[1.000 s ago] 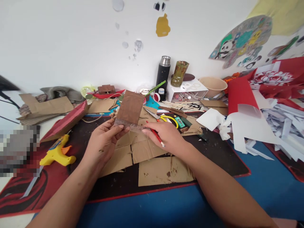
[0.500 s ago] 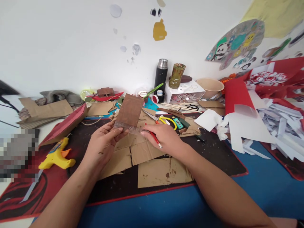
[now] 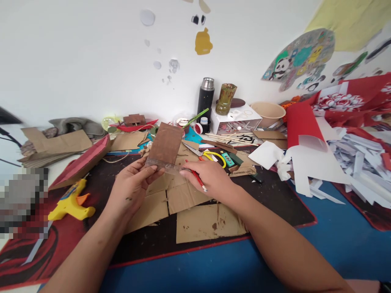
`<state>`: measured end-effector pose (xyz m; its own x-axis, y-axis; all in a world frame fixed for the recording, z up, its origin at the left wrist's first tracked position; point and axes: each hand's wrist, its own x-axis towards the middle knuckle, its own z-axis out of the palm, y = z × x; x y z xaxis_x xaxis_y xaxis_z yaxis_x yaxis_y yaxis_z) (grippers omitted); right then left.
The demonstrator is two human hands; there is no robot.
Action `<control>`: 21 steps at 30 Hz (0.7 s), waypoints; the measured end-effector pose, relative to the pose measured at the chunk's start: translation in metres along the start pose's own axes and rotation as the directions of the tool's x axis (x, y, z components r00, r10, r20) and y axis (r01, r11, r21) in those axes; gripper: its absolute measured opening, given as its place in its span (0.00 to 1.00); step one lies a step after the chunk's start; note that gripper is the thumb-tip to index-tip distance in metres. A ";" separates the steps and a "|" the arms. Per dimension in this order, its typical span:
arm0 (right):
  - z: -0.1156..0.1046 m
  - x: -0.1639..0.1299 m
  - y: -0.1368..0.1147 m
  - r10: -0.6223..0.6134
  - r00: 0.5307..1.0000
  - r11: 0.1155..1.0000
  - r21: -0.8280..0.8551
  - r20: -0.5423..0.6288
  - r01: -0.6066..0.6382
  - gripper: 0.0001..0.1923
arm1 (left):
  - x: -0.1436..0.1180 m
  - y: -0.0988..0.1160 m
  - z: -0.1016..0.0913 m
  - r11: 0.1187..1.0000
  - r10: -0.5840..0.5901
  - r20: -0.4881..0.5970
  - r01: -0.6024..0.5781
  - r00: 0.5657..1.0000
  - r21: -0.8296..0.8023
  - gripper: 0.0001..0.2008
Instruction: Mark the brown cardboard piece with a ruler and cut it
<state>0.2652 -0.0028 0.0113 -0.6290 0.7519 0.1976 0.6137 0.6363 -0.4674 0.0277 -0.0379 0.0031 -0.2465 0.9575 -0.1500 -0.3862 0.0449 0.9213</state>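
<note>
Above the black mat [image 3: 275,199] cluttering with cardboard scraps, left hand [image 3: 130,189] and right hand [image 3: 210,179] are pinching a brown card [image 3: 165,144], seemingly with a clear ruler.

near edge of the desk [image 3: 195,272] lies bare; cardboard sheets [image 3: 195,203] fill the middle, paper scraps [image 3: 351,162] crowd the right edge.

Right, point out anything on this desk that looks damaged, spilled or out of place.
The flat cardboard sheets under the hands are cut through, ragged at the edges and blotched with dark brown stains. To the right, white paper scraps lie in a loose, crumpled heap. The brown cardboard piece held up by both hands looks intact.
</note>
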 end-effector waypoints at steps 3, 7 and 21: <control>0.001 0.000 0.000 0.000 1.000 1.000 -0.008 0.004 0.000 0.20 | 0.000 0.000 0.000 1.000 -0.004 0.003 0.004 1.000 -0.001 0.19; 0.001 0.000 0.000 0.005 1.000 1.000 -0.002 0.001 -0.005 0.19 | -0.001 0.001 0.000 1.000 -0.004 -0.001 0.004 1.000 -0.003 0.19; -0.003 0.000 0.001 0.028 0.997 0.994 0.109 -0.075 -0.020 0.18 | -0.003 0.003 0.002 0.998 0.067 -0.010 -0.066 0.998 0.016 0.16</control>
<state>0.2673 -0.0015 0.0137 -0.5739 0.7802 0.2488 0.5700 0.5987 -0.5627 0.0296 -0.0399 0.0069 -0.2806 0.9554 -0.0919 -0.3545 -0.0142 0.9349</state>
